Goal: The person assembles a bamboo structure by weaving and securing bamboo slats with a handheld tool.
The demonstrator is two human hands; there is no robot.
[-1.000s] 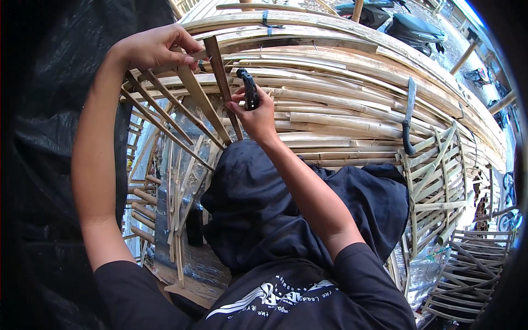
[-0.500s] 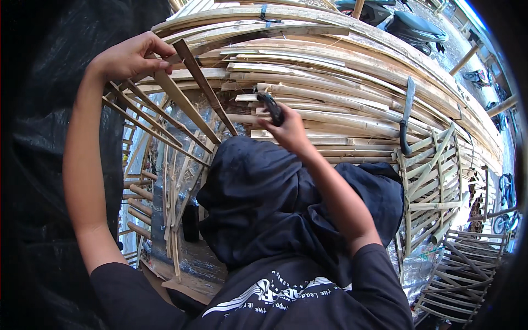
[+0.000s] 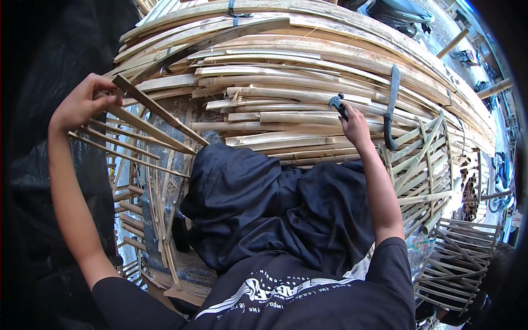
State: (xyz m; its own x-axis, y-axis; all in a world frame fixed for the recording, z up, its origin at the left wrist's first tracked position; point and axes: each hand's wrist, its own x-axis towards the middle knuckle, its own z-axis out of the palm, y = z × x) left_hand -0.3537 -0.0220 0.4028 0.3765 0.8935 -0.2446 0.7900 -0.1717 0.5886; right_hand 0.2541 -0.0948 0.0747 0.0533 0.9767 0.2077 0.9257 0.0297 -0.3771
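Note:
My left hand [image 3: 82,105] is at the upper left, its fingers closed on the upper end of a bamboo frame [image 3: 147,128]. Several thin slats run from that end down toward my left knee. Out over the bamboo strips, my right hand [image 3: 356,130] grips a small dark hand tool [image 3: 336,103] with a rounded blue-grey head. Its exact kind is hard to make out, and my fingers cover most of the handle. The tool is away from the frame. To the right of this hand lies a large knife [image 3: 392,96] with a dark handle.
Long split bamboo strips [image 3: 308,80] lie stacked across the far side. A slatted bamboo panel [image 3: 421,165] rests right of my legs, with another slatted piece [image 3: 456,269] lower right. Thin sticks [image 3: 159,220] lie at left, beside dark sheeting [image 3: 33,165]. Motorbikes [image 3: 399,14] stand beyond.
My right hand has moved right with the tool, away from the frame. My left hand and the frame's upper end sit lower and farther left in view, which has itself shifted.

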